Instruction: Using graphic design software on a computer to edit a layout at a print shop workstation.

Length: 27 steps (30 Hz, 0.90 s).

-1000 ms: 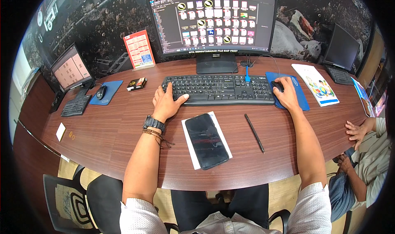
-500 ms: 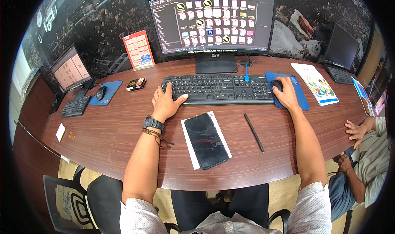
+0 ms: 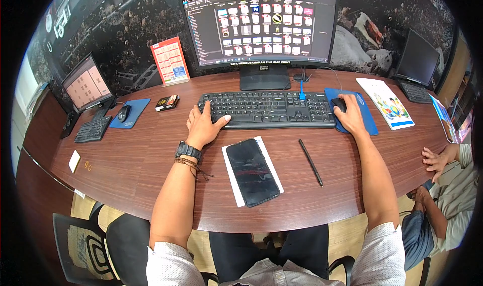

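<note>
While the left hand lies over the left end of the black keyboard, its fingers are spread loosely across the keys, the thumb out toward the lower row; that grip has hold of nothing. The keyboard sits at the centre of the frame, its long axis running left to right, its front edge toward the bottom. At its right end, the right hand curls over a dark mouse, that grip bent closely around it. The mouse rests on a blue mouse pad right of centre, its front pointing to the top of the frame and a little left; much of its body is hidden under the hand. Below the keyboard, a phone lies on white paper on the brown tabletop, its long axis tilted from upper left to lower right. A black pen to its right slants the same way. At upper centre, a wide monitor shows rows of small icons. Another person's hand rests at the tabletop's right edge.
</note>
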Each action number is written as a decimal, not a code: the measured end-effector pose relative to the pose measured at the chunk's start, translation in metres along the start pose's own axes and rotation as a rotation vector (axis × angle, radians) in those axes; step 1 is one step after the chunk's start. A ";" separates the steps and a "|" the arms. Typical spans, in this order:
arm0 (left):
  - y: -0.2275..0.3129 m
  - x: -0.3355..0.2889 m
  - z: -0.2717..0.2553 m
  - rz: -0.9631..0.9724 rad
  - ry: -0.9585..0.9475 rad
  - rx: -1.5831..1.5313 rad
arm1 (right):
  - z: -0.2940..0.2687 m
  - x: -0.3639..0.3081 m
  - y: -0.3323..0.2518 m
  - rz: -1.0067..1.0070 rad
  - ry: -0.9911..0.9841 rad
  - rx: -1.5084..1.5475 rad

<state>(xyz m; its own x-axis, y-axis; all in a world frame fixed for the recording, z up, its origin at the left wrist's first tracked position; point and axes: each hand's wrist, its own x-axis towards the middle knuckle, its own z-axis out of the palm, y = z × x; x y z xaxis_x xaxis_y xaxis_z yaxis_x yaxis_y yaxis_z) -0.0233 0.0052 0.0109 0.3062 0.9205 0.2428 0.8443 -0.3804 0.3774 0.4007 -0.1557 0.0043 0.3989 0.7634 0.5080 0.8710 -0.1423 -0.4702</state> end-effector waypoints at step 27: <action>0.001 0.000 -0.001 0.004 -0.011 -0.007 | -0.001 -0.002 0.000 -0.018 0.049 0.005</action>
<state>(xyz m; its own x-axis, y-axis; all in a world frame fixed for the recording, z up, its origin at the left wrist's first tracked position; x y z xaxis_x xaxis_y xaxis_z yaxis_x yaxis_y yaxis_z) -0.0226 0.0051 0.0121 0.3139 0.9200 0.2347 0.8401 -0.3843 0.3829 0.4003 -0.1573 0.0040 0.3964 0.7343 0.5511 0.8771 -0.1255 -0.4637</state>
